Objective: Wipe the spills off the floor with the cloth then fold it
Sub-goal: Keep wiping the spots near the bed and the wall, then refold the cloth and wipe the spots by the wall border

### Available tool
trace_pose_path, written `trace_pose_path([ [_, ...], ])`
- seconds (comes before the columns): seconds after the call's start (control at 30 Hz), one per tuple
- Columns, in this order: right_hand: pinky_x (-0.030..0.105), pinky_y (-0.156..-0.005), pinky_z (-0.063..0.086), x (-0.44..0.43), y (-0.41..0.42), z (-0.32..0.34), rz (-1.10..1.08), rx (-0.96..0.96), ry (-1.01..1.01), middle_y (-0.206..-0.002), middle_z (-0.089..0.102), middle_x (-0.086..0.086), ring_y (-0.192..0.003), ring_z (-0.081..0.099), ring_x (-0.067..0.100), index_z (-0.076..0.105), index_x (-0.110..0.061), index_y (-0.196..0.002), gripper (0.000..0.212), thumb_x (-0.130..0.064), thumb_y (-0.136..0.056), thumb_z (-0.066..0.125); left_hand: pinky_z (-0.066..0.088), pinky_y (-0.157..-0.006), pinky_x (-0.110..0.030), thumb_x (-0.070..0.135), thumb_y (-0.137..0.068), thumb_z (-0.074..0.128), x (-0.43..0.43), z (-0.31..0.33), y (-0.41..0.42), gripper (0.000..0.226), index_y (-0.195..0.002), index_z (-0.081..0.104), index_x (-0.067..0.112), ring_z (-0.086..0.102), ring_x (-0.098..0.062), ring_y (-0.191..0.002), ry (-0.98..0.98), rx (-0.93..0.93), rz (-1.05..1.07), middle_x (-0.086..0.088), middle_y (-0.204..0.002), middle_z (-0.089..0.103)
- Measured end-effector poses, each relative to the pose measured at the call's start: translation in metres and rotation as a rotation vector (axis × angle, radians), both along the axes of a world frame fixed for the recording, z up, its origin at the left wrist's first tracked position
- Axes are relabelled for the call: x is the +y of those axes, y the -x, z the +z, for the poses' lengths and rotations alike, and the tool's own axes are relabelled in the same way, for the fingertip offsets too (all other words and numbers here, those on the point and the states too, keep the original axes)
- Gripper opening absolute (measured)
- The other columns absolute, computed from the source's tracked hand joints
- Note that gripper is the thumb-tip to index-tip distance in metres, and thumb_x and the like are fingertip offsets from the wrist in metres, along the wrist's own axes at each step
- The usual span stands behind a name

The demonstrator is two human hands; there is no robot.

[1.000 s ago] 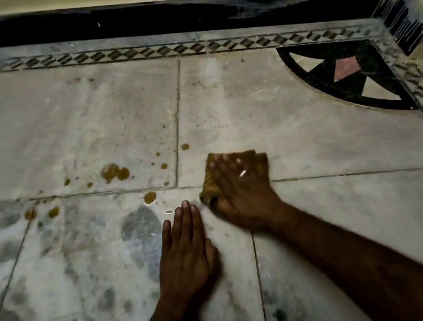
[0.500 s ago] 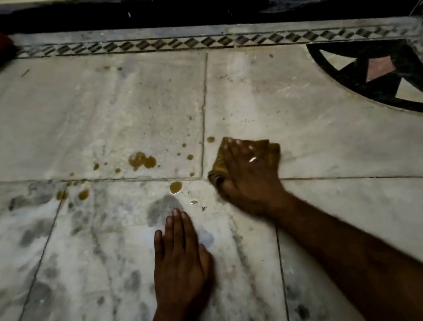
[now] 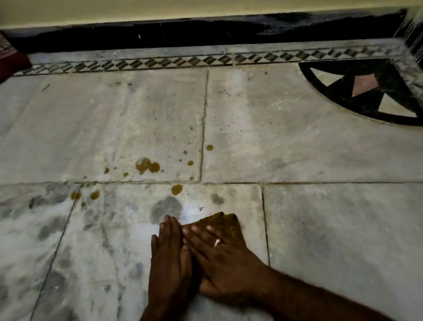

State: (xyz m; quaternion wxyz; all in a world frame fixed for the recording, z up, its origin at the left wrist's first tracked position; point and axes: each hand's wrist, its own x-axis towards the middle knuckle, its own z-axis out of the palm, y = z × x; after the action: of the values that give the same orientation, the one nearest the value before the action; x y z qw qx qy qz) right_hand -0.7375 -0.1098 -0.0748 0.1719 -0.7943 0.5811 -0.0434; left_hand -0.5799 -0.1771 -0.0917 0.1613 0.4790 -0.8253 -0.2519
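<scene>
R hand [image 3: 223,263] flat, fingers straight, hides most of cloth [image 3: 228,224]; L hand [image 3: 169,262] flat on floor [image 3: 355,223].

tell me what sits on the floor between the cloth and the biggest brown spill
In the head view, one brown drop lies by the tile seam between the cloth and the big spill; the rest is bare floor.

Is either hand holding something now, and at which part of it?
Nothing is gripped. The right hand lies flat on the cloth, covering its near part and pressing it to the floor; the left hand rests flat on the floor beside it.
</scene>
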Motion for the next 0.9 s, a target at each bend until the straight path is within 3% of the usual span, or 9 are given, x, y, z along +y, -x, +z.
trace_pose_path([
  [0.13, 0.045, -0.124, -0.004, 0.011, 0.014, 0.025, 0.029, 0.014, -0.036, -0.169, 0.015, 0.014, -0.157, 0.011, 0.028, 0.022, -0.009, -0.160, 0.082, -0.055, -0.093, 0.030, -0.018, -0.117, -0.017, 0.056, -0.086, 0.001, 0.007, 0.017, -0.001, 0.082, -0.156, 0.001, 0.014, -0.010, -0.007, -0.150, -0.102, -0.119, -0.051, 0.006, -0.161, -0.008],
  [0.2, 0.048, -0.122, 0.008, 0.016, 0.029, 0.041, -0.072, -0.025, -0.016, -0.162, 0.033, 0.019, -0.152, 0.028, 0.034, 0.035, -0.007, -0.155, 0.079, -0.055, -0.093, 0.036, -0.015, -0.118, -0.022, 0.057, -0.080, 0.000, 0.003, 0.026, 0.002, 0.089, -0.158, 0.001, 0.014, -0.010, -0.007, -0.150, -0.123, -0.178, -0.115, 0.006, -0.160, -0.011],
  [0.3, 0.036, -0.123, 0.019, 0.031, 0.060, 0.068, -0.334, -0.072, -0.052, -0.163, 0.034, 0.015, -0.151, 0.031, 0.031, 0.035, -0.012, -0.156, 0.067, -0.044, -0.098, 0.047, 0.017, -0.121, -0.035, 0.047, -0.085, 0.027, -0.004, 0.042, 0.005, 0.080, -0.151, 0.035, 0.003, 0.026, -0.027, -0.150, -0.123, -0.202, -0.201, -0.011, -0.161, 0.031],
  [0.37, 0.033, -0.119, 0.024, 0.040, 0.077, 0.085, -0.461, -0.082, -0.119, -0.162, 0.035, 0.010, -0.148, 0.033, 0.027, 0.035, -0.015, -0.156, 0.061, -0.039, -0.102, 0.051, 0.040, -0.096, -0.035, 0.029, -0.086, 0.051, -0.014, 0.052, 0.010, 0.043, -0.120, 0.059, 0.003, 0.054, -0.035, -0.119, -0.075, -0.206, -0.210, -0.018, -0.124, 0.060],
  [0.43, 0.032, -0.115, 0.032, 0.048, 0.086, 0.097, -0.522, -0.077, -0.192, -0.156, 0.044, 0.008, -0.142, 0.042, 0.025, 0.041, -0.015, -0.152, 0.056, -0.035, -0.101, 0.055, 0.039, -0.078, -0.032, 0.022, -0.089, 0.060, -0.021, 0.064, 0.017, 0.017, -0.097, 0.061, 0.008, 0.057, -0.029, -0.097, -0.004, -0.247, -0.234, -0.012, -0.101, 0.061],
  [0.6, 0.032, -0.106, 0.042, 0.049, 0.078, 0.114, -0.594, -0.120, -0.255, -0.146, 0.058, 0.006, -0.132, 0.054, 0.023, 0.053, -0.015, -0.144, 0.050, -0.032, -0.098, 0.059, 0.042, -0.067, -0.031, 0.026, -0.088, 0.066, -0.030, 0.091, 0.019, 0.014, -0.089, 0.060, 0.014, 0.060, -0.022, -0.086, 0.048, -0.297, -0.365, -0.003, -0.088, 0.062],
  [0.77, 0.034, -0.113, 0.037, 0.041, 0.048, 0.126, -0.580, -0.298, -0.201, -0.157, 0.044, 0.002, -0.142, 0.041, 0.022, 0.041, -0.024, -0.153, 0.075, -0.021, -0.085, 0.074, 0.050, -0.070, -0.024, 0.015, -0.084, 0.072, -0.033, 0.130, 0.019, 0.018, -0.080, 0.057, 0.021, 0.066, -0.003, -0.086, -0.260, -0.040, -0.470, 0.003, -0.087, 0.070],
  [0.8, 0.036, -0.111, 0.041, 0.038, 0.043, 0.129, -0.575, -0.302, -0.191, -0.153, 0.047, 0.001, -0.138, 0.045, 0.022, 0.048, -0.026, -0.147, 0.072, -0.022, -0.081, 0.077, 0.053, -0.072, -0.029, 0.017, -0.080, 0.073, -0.034, 0.141, 0.021, 0.017, -0.079, 0.058, 0.023, 0.068, -0.007, -0.088, -0.294, -0.044, -0.476, 0.002, -0.086, 0.071],
  [0.9, 0.038, -0.091, 0.052, 0.031, 0.037, 0.137, -0.587, -0.238, -0.155, -0.117, 0.064, 0.001, -0.112, 0.061, 0.024, 0.065, -0.024, -0.104, 0.028, -0.030, -0.079, 0.076, 0.056, -0.079, -0.040, 0.022, -0.069, 0.071, -0.037, 0.167, 0.026, 0.012, -0.079, 0.064, 0.024, 0.070, -0.022, -0.086, -0.419, -0.011, -0.473, -0.002, -0.084, 0.072],
])
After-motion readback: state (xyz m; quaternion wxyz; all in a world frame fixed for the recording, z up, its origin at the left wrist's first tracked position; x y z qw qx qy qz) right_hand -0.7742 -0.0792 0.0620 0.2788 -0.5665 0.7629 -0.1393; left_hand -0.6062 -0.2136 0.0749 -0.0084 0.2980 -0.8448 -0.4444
